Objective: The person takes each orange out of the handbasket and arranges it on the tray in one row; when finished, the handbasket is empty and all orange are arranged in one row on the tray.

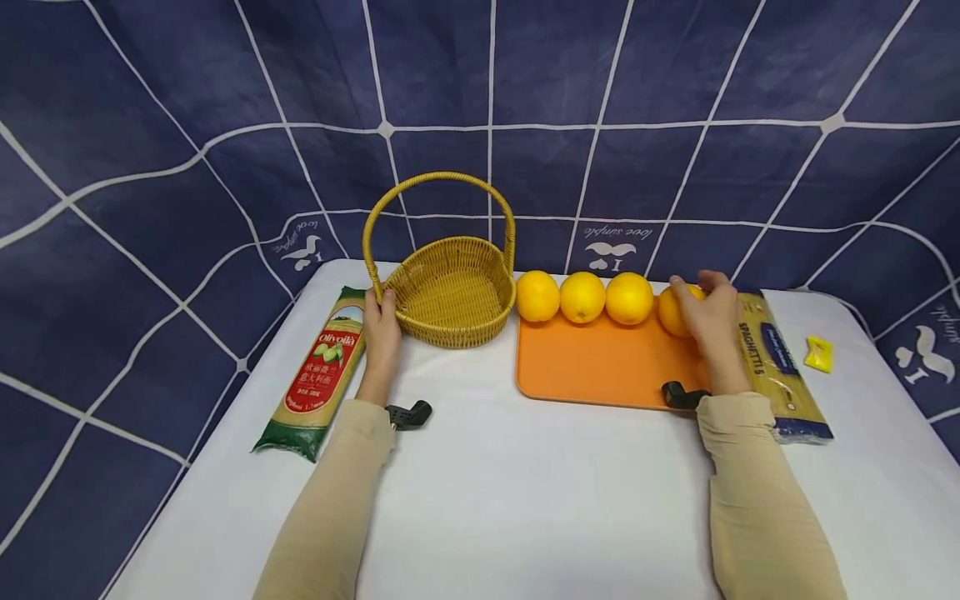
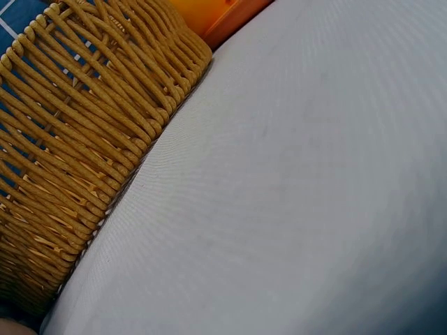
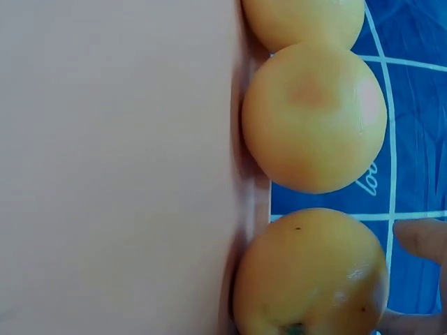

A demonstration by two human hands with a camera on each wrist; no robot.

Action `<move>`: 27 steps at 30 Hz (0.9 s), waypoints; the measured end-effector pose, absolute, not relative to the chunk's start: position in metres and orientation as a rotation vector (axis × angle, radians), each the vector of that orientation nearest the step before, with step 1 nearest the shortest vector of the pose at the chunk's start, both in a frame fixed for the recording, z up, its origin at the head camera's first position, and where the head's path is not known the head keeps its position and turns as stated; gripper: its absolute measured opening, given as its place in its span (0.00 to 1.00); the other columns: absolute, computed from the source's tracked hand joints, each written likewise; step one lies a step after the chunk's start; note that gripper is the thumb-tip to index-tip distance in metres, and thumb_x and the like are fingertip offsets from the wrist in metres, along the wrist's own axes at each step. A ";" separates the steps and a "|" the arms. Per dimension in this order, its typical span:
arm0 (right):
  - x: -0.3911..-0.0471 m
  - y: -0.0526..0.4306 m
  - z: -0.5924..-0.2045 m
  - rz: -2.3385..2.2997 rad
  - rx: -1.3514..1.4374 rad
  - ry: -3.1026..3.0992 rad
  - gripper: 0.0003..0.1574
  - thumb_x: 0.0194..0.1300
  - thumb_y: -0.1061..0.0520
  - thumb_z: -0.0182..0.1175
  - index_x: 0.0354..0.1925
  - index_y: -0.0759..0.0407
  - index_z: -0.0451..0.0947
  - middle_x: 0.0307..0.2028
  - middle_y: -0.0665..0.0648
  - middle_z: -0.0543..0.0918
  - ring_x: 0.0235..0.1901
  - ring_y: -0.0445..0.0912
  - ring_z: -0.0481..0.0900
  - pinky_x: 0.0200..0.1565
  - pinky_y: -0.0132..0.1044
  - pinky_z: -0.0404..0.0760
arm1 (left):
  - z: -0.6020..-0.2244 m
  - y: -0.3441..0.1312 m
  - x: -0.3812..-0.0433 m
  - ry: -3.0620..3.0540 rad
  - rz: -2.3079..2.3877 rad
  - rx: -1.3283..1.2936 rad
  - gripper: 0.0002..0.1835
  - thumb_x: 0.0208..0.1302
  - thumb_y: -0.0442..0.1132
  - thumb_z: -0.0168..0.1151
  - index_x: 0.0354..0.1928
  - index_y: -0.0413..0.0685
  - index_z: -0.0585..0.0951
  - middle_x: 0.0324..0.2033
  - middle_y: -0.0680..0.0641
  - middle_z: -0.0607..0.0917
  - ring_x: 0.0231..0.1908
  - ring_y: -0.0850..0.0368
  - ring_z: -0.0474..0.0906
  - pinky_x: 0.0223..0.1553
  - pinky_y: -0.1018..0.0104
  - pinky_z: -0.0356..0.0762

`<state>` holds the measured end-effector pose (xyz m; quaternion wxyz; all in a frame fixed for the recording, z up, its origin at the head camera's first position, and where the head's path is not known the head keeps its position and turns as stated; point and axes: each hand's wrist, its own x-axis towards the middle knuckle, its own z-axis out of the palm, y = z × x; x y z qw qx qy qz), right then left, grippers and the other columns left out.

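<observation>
A woven yellow basket (image 1: pixel 453 335) with a tall arched handle stands on the left half of the table. My left hand (image 1: pixel 381 337) grips its left side by the foot of the handle; the left wrist view shows mostly the basket's wicker wall (image 2: pixel 91 118). Several oranges (image 1: pixel 582 297) sit in a row along the back of an orange tray (image 1: pixel 600 367). Over the rightmost orange (image 1: pixel 672 315) is my right hand (image 1: pixel 711 321), thumb and fingers spread about it. In the right wrist view the thumb (image 3: pixel 422 239) stands a little apart from that orange.
A red-labelled pasta packet (image 1: pixel 324 367) lies left of the basket. Beside the tray's right end is a spaghetti packet (image 1: pixel 780 367), partly behind my right arm. A small yellow wrapped piece (image 1: pixel 819 354) lies further right. Dark blue cloth (image 1: pixel 540 167) with white lines hangs behind the table.
</observation>
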<state>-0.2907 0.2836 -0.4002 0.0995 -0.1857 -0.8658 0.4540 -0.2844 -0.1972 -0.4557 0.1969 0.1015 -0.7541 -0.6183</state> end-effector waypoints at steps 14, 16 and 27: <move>-0.284 0.280 -0.391 1.264 -0.460 -2.368 0.39 0.78 0.38 0.56 0.75 0.58 0.71 0.73 0.61 0.74 0.73 0.56 0.69 0.77 0.49 0.63 | -0.455 -0.194 -0.286 -2.104 -1.754 0.268 0.27 0.85 0.55 0.43 0.71 0.44 0.68 0.65 0.37 0.74 0.68 0.47 0.68 0.73 0.48 0.61; -0.285 0.276 -0.391 1.239 -0.435 -2.335 0.36 0.78 0.39 0.57 0.73 0.56 0.74 0.72 0.59 0.77 0.72 0.55 0.71 0.76 0.48 0.64 | -0.456 -0.197 -0.286 -2.103 -1.743 0.276 0.27 0.85 0.56 0.43 0.71 0.44 0.68 0.65 0.37 0.74 0.68 0.46 0.68 0.73 0.47 0.61; -0.288 0.256 -0.386 1.181 -0.355 -2.347 0.34 0.77 0.37 0.57 0.72 0.52 0.76 0.70 0.57 0.79 0.71 0.55 0.72 0.75 0.49 0.64 | -0.455 -0.207 -0.280 -2.074 -1.756 0.291 0.27 0.86 0.54 0.42 0.70 0.42 0.68 0.62 0.37 0.74 0.64 0.49 0.69 0.70 0.52 0.62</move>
